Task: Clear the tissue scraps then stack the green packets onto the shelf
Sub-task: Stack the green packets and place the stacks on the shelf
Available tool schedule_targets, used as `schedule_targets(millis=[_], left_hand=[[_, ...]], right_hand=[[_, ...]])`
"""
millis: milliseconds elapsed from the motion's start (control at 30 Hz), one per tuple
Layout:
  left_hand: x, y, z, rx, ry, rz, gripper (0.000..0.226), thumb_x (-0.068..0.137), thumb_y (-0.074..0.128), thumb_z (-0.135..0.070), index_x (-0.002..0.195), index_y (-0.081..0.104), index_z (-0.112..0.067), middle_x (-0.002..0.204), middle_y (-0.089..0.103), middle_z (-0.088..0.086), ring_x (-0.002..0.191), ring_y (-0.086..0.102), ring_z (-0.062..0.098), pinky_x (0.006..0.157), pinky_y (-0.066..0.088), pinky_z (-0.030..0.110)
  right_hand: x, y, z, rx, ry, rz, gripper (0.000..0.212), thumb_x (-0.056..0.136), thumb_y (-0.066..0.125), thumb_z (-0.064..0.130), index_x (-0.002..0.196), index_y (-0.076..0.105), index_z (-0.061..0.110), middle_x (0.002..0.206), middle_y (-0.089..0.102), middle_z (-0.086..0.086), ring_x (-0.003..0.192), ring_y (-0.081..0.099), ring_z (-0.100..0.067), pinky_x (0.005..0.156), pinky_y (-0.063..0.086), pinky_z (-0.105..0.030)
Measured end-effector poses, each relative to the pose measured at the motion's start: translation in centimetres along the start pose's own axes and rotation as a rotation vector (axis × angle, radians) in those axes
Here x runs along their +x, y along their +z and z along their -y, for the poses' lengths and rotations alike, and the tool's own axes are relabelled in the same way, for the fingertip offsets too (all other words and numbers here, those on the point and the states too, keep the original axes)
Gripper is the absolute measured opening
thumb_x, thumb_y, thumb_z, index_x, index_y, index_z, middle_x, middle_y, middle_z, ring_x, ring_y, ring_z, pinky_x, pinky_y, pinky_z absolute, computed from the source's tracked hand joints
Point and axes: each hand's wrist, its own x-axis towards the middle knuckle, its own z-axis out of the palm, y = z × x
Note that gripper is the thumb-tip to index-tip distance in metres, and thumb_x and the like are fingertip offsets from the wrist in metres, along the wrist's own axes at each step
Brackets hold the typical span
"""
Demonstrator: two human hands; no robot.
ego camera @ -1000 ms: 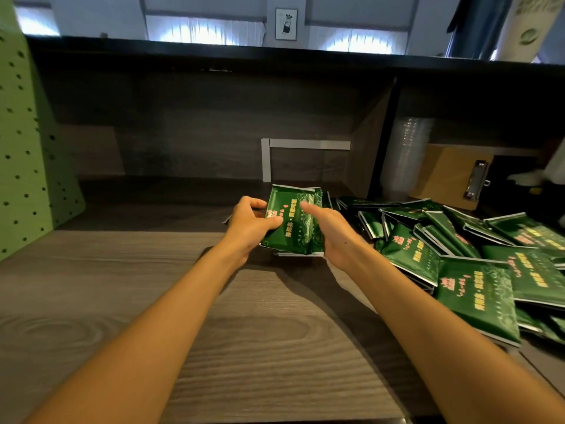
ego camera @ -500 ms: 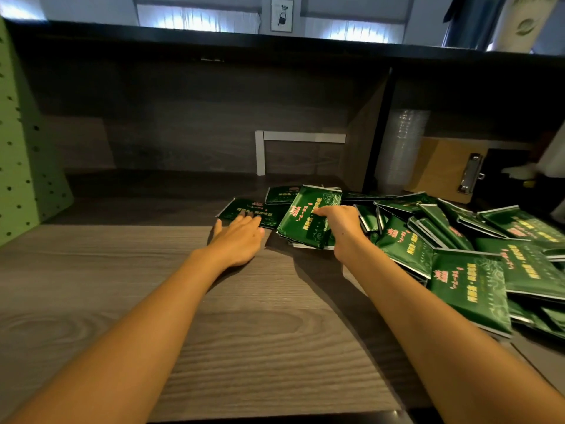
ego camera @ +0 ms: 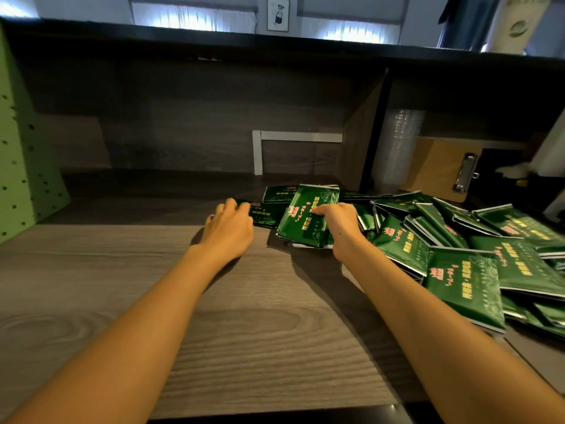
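Head view: right hand [ego camera: 336, 223] grips a green packet stack [ego camera: 308, 221] beside the loose pile [ego camera: 458, 258]. Left hand [ego camera: 227, 229] touches a flat packet [ego camera: 263, 213]; whether it grips, I cannot tell.

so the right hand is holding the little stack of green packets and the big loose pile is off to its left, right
Not quite. The head view shows the loose pile lying to the right of the stack, not to its left. The right hand does hold that stack of green packets.
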Motion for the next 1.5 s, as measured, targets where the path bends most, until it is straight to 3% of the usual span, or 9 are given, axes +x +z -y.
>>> schedule_targets(millis=[100, 233, 367, 533, 733, 1000, 1133, 1300, 1500], left_hand=[[0.1, 0.5, 1.2, -0.025, -0.086, 0.118, 0.053, 0.101, 0.021, -0.039, 0.149, 0.018, -0.015, 0.156, 0.014, 0.014, 0.144, 0.009, 0.028, 0.115, 0.011, 0.049], [0.3, 0.4, 0.7, 0.022, -0.053, 0.204, 0.053, 0.100, 0.016, -0.046, 0.141, 0.035, -0.018, 0.147, 0.035, 0.015, 0.136, 0.031, 0.030, 0.112, 0.015, 0.052], [-0.3, -1.2, -0.9, 0.142, 0.019, 0.101, 0.041, 0.100, 0.026, -0.034, 0.116, 0.057, -0.012, 0.122, 0.056, 0.016, 0.110, 0.051, 0.032, 0.092, 0.037, 0.040], [-0.9, -2.3, -2.4, 0.149, 0.040, -0.100, 0.029, 0.098, 0.040, -0.025, 0.104, 0.060, -0.005, 0.104, 0.059, 0.016, 0.091, 0.054, 0.030, 0.070, 0.037, 0.035], [-0.1, -0.9, 0.3, -0.036, -0.201, 0.071, 0.061, 0.090, 0.053, -0.046, 0.138, 0.038, -0.010, 0.139, 0.043, 0.014, 0.129, 0.038, 0.032, 0.101, 0.037, 0.043], [-0.3, -2.5, -0.7, -0.210, -0.210, 0.125, 0.076, 0.074, 0.076, -0.037, 0.135, 0.040, -0.010, 0.135, 0.048, 0.011, 0.122, 0.047, 0.027, 0.094, 0.043, 0.038], [-0.4, -3.6, -0.7, -0.389, -0.292, 0.248, 0.056, 0.077, 0.074, -0.028, 0.123, 0.052, -0.004, 0.119, 0.058, 0.011, 0.105, 0.056, 0.024, 0.081, 0.047, 0.033], [-0.5, -4.1, -0.9, -0.687, -0.345, 0.122, 0.015, 0.092, 0.054, -0.014, 0.102, 0.055, -0.004, 0.102, 0.062, 0.016, 0.078, 0.058, 0.020, 0.049, 0.044, 0.025], [-1.3, -5.5, -1.6, -1.262, -0.283, 0.227, 0.016, 0.085, 0.060, 0.001, 0.099, 0.061, -0.007, 0.092, 0.067, 0.007, 0.081, 0.064, 0.014, 0.070, 0.052, 0.025]], right_hand=[[-0.1, 0.1, -0.1, -0.015, -0.006, 0.005, 0.050, 0.089, 0.059, 0.011, 0.135, 0.042, 0.001, 0.133, 0.049, -0.010, 0.112, 0.048, -0.026, 0.081, 0.033, -0.035], [-0.1, 0.2, 0.0, -0.024, -0.009, 0.004, 0.046, 0.088, 0.058, 0.010, 0.131, 0.045, 0.001, 0.131, 0.052, -0.011, 0.112, 0.051, -0.027, 0.081, 0.036, -0.035], [0.0, 0.1, 0.1, -0.048, -0.022, 0.004, 0.039, 0.088, 0.059, 0.010, 0.125, 0.049, 0.001, 0.125, 0.054, -0.011, 0.106, 0.051, -0.025, 0.080, 0.037, -0.036], [-0.2, 0.0, 0.2, -0.064, -0.028, -0.010, 0.044, 0.087, 0.059, 0.011, 0.128, 0.047, 0.001, 0.129, 0.052, -0.012, 0.116, 0.049, -0.028, 0.082, 0.036, -0.037], [-0.6, -0.1, 0.3, -0.104, -0.015, 0.021, 0.031, 0.087, 0.060, 0.011, 0.116, 0.055, 0.001, 0.118, 0.055, -0.012, 0.101, 0.049, -0.024, 0.080, 0.036, -0.036], [-0.7, -0.3, 0.5, -0.124, -0.024, 0.030, 0.032, 0.087, 0.060, 0.010, 0.116, 0.056, -0.002, 0.119, 0.054, -0.012, 0.105, 0.049, -0.028, 0.088, 0.039, -0.040], [-0.4, -0.3, 0.3, -0.105, -0.030, 0.015, 0.031, 0.086, 0.060, 0.010, 0.114, 0.057, -0.002, 0.113, 0.058, -0.013, 0.102, 0.053, -0.027, 0.086, 0.042, -0.040], [-0.4, -0.3, 0.3, -0.045, -0.044, -0.009, 0.027, 0.085, 0.060, 0.009, 0.110, 0.054, -0.001, 0.114, 0.060, -0.017, 0.105, 0.059, -0.032, 0.094, 0.048, -0.050], [-0.9, -0.3, 0.7, -0.026, -0.077, 0.037, 0.062, 0.090, 0.057, 0.012, 0.144, 0.027, 0.005, 0.149, 0.033, -0.010, 0.135, 0.033, -0.029, 0.106, 0.031, -0.043]])
